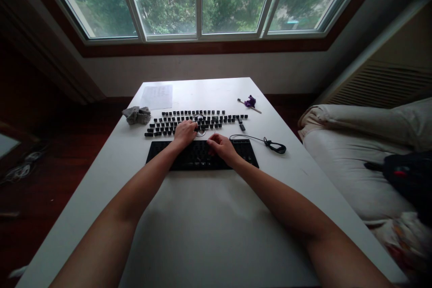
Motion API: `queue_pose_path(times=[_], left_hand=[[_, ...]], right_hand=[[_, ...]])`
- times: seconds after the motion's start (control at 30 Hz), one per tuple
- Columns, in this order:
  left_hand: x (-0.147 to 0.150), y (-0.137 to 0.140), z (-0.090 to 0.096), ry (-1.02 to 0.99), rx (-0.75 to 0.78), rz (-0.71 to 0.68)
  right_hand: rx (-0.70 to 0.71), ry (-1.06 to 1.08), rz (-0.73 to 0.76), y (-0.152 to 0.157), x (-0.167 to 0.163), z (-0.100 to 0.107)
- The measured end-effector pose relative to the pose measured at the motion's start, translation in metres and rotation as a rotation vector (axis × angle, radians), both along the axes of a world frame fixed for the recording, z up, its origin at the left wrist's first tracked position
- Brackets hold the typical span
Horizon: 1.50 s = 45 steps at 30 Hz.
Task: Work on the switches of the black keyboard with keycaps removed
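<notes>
A black keyboard [189,155] lies on the white table before me, many of its keycaps off. Behind it, loose black keycaps [189,119] stand in several rows. My left hand [185,132] rests among the front rows, its fingers bent together at a keycap or small part that I cannot make out. Over the keyboard's upper middle is my right hand [221,146], thumb and fingers pinched; whatever is between them is too small to name. A small round, shiny item [201,133] sits between the hands, partly covered.
A grey cloth [137,115] lies at the table's left edge, near a sheet of paper [157,96]. At the back right are a brush [254,109] and a crumpled purple item [250,101]. The keyboard's coiled cable [276,147] lies right. A sofa [340,162] stands beyond the table.
</notes>
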<state>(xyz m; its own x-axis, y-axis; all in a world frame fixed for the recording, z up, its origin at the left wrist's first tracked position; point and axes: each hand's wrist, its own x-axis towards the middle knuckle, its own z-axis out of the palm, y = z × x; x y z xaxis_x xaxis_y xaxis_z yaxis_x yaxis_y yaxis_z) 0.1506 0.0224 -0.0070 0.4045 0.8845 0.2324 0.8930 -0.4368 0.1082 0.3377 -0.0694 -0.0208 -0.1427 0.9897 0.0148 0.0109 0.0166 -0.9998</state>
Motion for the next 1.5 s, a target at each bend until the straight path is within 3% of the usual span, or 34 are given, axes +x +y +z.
queue_pose_path(times=[0.97,1.1,1.3,1.5], left_hand=[[-0.009,-0.007,-0.002,-0.001,0.053,-0.025],[-0.011,-0.014,-0.003,-0.046,0.083,-0.083],[-0.02,-0.041,-0.002,-0.102,0.011,-0.288],[-0.031,-0.06,0.001,-0.154,-0.019,-0.36]], right_hand=[[0.004,0.012,0.01,0.001,0.0,-0.001],[-0.032,0.084,0.013,0.003,0.003,-0.003],[-0.087,0.179,0.105,0.006,0.009,0.003],[0.032,0.028,0.128,0.01,0.017,0.019]])
